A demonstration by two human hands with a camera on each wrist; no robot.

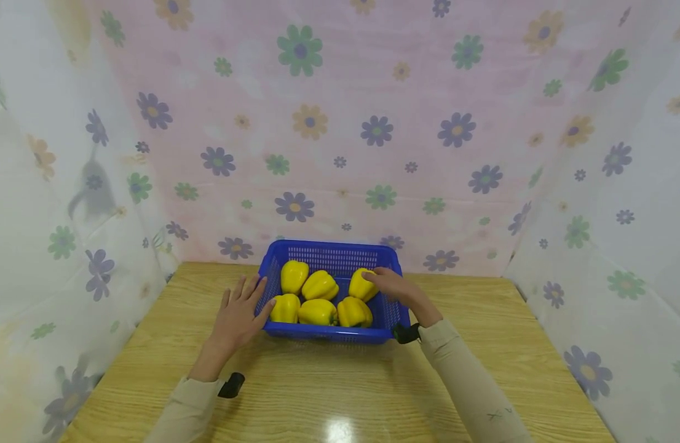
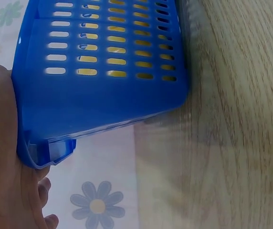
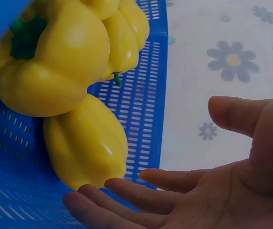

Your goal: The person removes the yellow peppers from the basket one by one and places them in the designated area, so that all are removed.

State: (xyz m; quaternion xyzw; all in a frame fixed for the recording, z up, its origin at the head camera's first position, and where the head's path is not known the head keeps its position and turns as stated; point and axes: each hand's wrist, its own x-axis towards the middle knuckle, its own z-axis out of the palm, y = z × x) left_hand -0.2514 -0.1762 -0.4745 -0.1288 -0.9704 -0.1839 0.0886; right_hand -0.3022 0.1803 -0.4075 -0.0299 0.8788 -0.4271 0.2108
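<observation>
A blue plastic basket (image 1: 331, 333) with slotted walls holds several yellow bell peppers (image 1: 320, 285). My left hand (image 1: 237, 318) rests against the basket's left end with its fingers spread. In the left wrist view, part of that hand (image 2: 3, 157) touches the rim beside a small lip. Over the basket's right side reaches my right hand (image 1: 398, 288), its fingers by the rear right bell pepper (image 1: 361, 284). The right wrist view shows this hand (image 3: 194, 195) with extended fingers, their tips at the lower end of the pepper (image 3: 89, 143) and the thumb held apart.
The basket stands on a wood-grain table (image 1: 318, 394), near its back edge. Flower-patterned sheets (image 1: 340, 104) hang behind the table and along both sides. A black strap (image 1: 232, 385) is at the left wrist, and another dark band (image 1: 406, 333) at the right.
</observation>
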